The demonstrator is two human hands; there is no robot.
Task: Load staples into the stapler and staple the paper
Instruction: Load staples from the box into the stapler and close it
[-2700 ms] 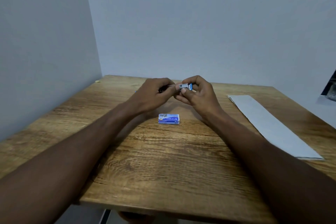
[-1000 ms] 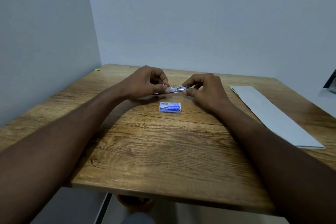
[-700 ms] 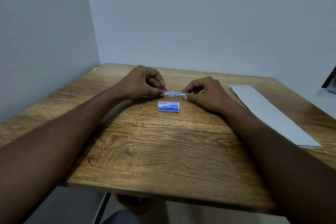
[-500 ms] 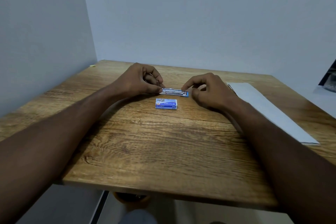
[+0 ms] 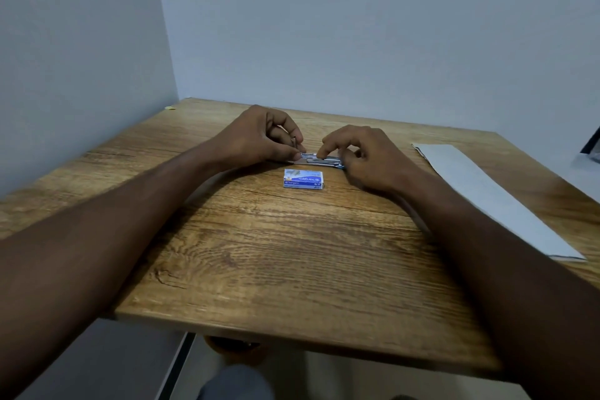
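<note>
A small silver and blue stapler (image 5: 319, 160) lies on the wooden table (image 5: 292, 256) between my hands. My left hand (image 5: 259, 136) pinches its left end, with a small metal piece sticking up between the fingers. My right hand (image 5: 367, 156) rests on its right end, the index fingertip pressing on top of the metal channel. A blue and white staple box (image 5: 304, 178) lies shut just in front of the stapler. A long folded white paper (image 5: 487, 195) lies at the right side of the table.
Grey walls close in the table at the back and the left. A tiny yellow scrap (image 5: 170, 107) sits at the far left corner. The table's near edge runs below my forearms, with my knee (image 5: 233, 383) under it.
The stapler came down from the air to the tabletop with both hands. My right index finger has shifted onto the top of the channel.
</note>
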